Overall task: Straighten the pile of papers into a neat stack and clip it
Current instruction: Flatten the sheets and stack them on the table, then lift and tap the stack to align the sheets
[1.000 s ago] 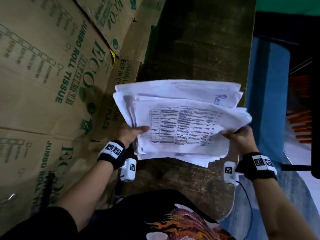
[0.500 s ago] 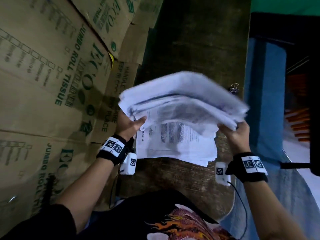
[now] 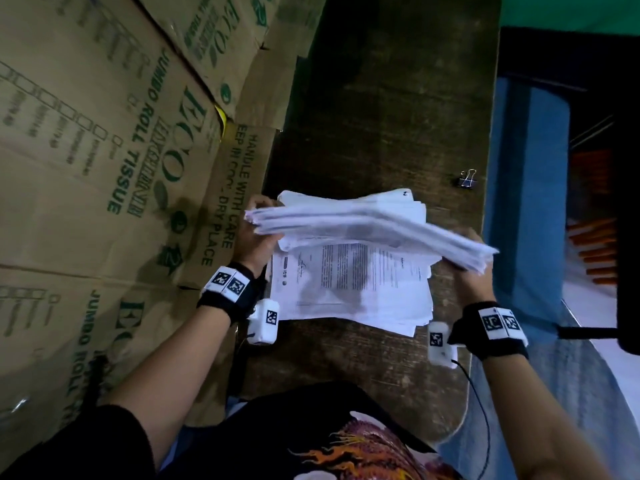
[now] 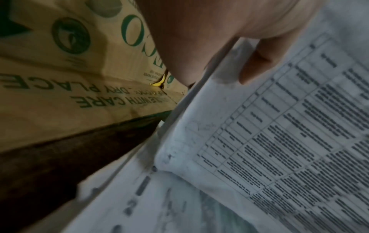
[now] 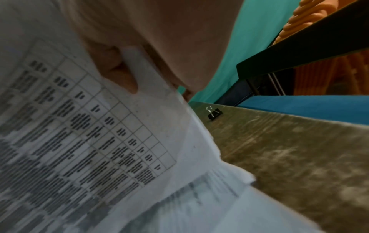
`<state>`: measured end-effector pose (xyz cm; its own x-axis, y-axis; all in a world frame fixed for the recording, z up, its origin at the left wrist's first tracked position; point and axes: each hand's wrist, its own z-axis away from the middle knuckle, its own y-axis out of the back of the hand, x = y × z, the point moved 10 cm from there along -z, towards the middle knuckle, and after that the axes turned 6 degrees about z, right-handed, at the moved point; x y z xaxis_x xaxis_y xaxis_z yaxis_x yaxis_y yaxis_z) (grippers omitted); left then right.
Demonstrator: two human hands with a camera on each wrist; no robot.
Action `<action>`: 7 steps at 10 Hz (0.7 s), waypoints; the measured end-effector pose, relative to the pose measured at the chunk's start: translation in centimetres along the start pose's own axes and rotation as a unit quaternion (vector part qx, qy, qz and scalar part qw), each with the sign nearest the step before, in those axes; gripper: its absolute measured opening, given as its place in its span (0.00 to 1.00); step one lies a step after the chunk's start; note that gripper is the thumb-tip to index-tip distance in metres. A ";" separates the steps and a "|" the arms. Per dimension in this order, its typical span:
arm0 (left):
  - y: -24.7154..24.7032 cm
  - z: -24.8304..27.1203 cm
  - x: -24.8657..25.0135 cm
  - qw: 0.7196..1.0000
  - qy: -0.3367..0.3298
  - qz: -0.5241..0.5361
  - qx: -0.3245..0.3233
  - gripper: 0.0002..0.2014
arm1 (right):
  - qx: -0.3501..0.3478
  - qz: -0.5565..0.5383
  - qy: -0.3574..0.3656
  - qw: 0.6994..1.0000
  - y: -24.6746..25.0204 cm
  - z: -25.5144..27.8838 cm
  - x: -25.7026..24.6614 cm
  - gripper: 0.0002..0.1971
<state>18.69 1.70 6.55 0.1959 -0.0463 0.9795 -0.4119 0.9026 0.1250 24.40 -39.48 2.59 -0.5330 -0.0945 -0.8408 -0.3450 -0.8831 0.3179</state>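
My left hand point(image 3: 254, 233) and right hand point(image 3: 471, 268) each grip an end of the lifted bundle of papers point(image 3: 363, 220), fingers curled around it. Bare table point(image 3: 381, 98) lies beyond my hands; the binder clip point(image 3: 468, 180) sits past my right hand, near the table's edge. The sheets are fanned and uneven, with more papers lying flat beneath the bundle. Compared with a second ago, the bundle has tipped up edge-on.

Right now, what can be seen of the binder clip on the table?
The binder clip is small, with a black body and two silver wire handles. It lies alone on the dark wooden table near its right edge, beyond the right hand. Nothing touches it, and it holds no paper.
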 end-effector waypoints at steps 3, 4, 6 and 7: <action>-0.2 -0.2 -1.1 0.995 0.083 0.048 -0.010 0.25 | -0.128 -0.011 0.124 0.984 0.1 0.3 -1.7 0.14; 0.2 -0.9 -2.8 0.994 0.101 0.029 -0.025 0.24 | -0.172 0.071 0.166 0.968 -1.6 0.7 -2.6 0.11; 0.9 -0.7 -10.7 0.931 0.244 -0.257 -0.082 0.31 | -0.225 0.519 0.077 0.821 -4.9 -2.8 3.9 0.37; 3.5 1.4 -11.2 0.898 0.238 -0.368 -0.043 0.27 | -0.181 0.578 0.168 0.778 -7.6 -2.0 0.4 0.35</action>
<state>13.86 4.75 -3.73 0.7531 -0.4742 0.4561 0.0503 0.7327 0.6787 28.37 -33.76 -1.07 -0.0721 -0.9826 -0.1714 0.4880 -0.1846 0.8531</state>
